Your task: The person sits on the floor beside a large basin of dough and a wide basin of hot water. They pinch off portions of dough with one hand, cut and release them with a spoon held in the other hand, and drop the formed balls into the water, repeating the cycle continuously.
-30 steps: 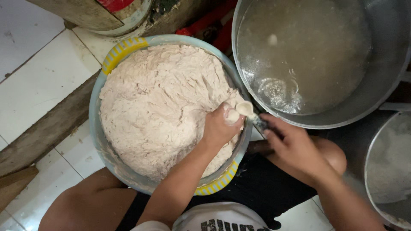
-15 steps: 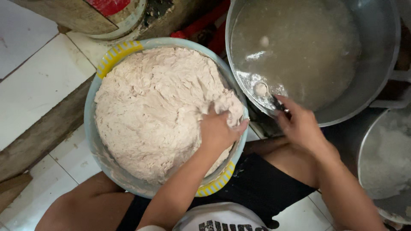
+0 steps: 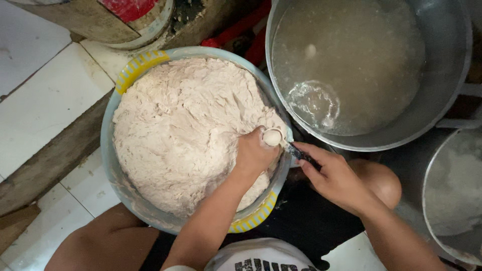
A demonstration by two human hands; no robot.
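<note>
A large basin (image 3: 108, 150) with yellow rim patches holds a big mound of pale paste (image 3: 181, 130). My left hand (image 3: 253, 155) is closed on a fistful of the paste at the basin's right edge, with a small round ball (image 3: 272, 137) squeezed out on top of the fist. My right hand (image 3: 334, 175) holds a spoon (image 3: 293, 149) whose bowl meets that ball. Beyond my right hand a big metal pot (image 3: 447, 100) holds cloudy water with one small ball (image 3: 310, 50) floating in it.
A second metal pot (image 3: 452, 195) stands at the right edge. A weathered drum with a red patch (image 3: 125, 20) is at the top left. White floor tiles (image 3: 40, 105) and a wooden beam (image 3: 55, 160) lie to the left. My knees flank the basin.
My right hand has come back from the pot's water to the basin rim with the spoon. My left hand has pressed a fresh ball out of its fist.
</note>
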